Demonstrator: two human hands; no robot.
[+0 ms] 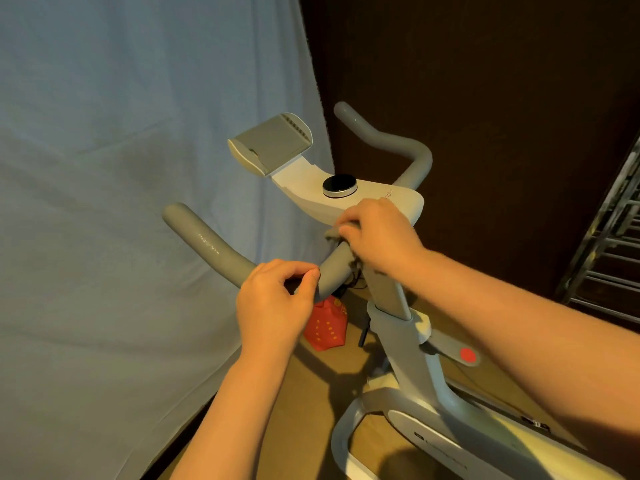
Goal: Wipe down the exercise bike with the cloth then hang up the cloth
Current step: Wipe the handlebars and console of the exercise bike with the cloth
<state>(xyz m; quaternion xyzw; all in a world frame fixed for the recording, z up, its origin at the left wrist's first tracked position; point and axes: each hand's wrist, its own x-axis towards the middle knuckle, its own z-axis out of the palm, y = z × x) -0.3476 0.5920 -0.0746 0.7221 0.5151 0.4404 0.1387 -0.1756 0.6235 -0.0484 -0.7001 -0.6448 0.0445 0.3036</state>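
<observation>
Both hands work at the exercise bike (408,344). Right hand (379,233) grips the cloth (334,233) against the handlebar (334,268); left hand (273,303), nearer, curls around it.

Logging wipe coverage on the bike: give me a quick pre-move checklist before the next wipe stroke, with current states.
1. Grey cloth in hand: ok, right hand grips it against the bar.
2. Cloth touching the bike: ok, it is pressed on the grey padded handlebar beside the white console.
3. Left hand steadying the handlebar: ok, its fingers curl round the bar.
4. Round black dial free of hands: ok.
5. Left and far handlebar grips wiped: cannot tell.
6. Place to hang the cloth: cannot tell; a metal rack stands at right.
</observation>
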